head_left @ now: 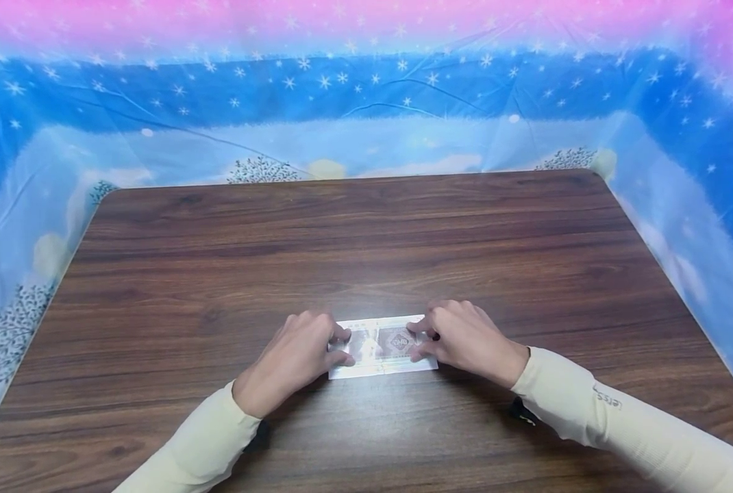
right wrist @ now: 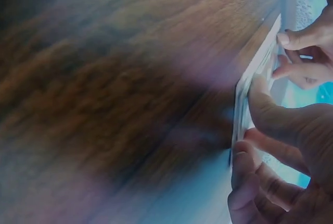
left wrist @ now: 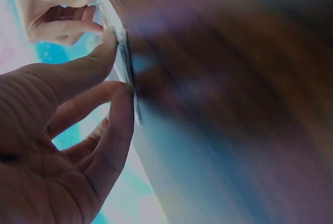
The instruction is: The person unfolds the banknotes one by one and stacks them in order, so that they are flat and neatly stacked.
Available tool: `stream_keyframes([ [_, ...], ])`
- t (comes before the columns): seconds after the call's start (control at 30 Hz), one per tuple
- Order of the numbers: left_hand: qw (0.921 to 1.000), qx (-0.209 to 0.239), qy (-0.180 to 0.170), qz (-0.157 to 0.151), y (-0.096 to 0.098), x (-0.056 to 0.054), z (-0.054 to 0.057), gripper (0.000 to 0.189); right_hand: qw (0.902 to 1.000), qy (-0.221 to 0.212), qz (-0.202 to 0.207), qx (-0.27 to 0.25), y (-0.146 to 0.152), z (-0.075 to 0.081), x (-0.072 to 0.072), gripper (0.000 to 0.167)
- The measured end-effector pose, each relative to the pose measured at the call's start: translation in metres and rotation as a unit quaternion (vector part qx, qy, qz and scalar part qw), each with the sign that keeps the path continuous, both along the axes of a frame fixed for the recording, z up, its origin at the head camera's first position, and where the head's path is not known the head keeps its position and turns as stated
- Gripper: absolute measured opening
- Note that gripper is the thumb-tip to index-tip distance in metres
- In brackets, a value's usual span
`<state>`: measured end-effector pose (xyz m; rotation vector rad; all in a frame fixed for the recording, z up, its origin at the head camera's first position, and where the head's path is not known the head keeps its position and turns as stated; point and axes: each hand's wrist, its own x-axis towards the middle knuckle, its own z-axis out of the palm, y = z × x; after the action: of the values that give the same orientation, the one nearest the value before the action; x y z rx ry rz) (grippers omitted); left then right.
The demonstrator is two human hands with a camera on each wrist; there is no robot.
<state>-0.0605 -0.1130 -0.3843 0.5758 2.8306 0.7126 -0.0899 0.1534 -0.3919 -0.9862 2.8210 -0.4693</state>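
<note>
A flat, shiny, whitish packet (head_left: 373, 370) with grey printed patterns on its face lies on the wooden table. My left hand (head_left: 295, 349) is at its left end, with thumb and a fingertip spread apart on the top surface. At the opposite end, my right hand (head_left: 471, 342) rests its thumb and a fingertip on the face in the same way. The left wrist view shows the left thumb (left wrist: 99, 54) near the packet's edge. In the right wrist view the right thumb (right wrist: 265, 107) presses on top, and other fingers bend beside the end.
The brown wood-grain table (head_left: 354, 239) reaches away behind the packet to a rounded far edge. A blue and pink cloth (head_left: 366, 89) with snowflakes hangs around its back and sides. Pale sleeves (head_left: 564, 397) cover both forearms.
</note>
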Motion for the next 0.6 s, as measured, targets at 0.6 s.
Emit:
stream_keyframes([
  [0.6, 0.9996, 0.011, -0.024, -0.014, -0.0034, -0.0052, -0.0009, 0.033, 1.0000, -0.004, -0.005, -0.004, 0.0032, -0.0052, -0.0004, 0.042],
])
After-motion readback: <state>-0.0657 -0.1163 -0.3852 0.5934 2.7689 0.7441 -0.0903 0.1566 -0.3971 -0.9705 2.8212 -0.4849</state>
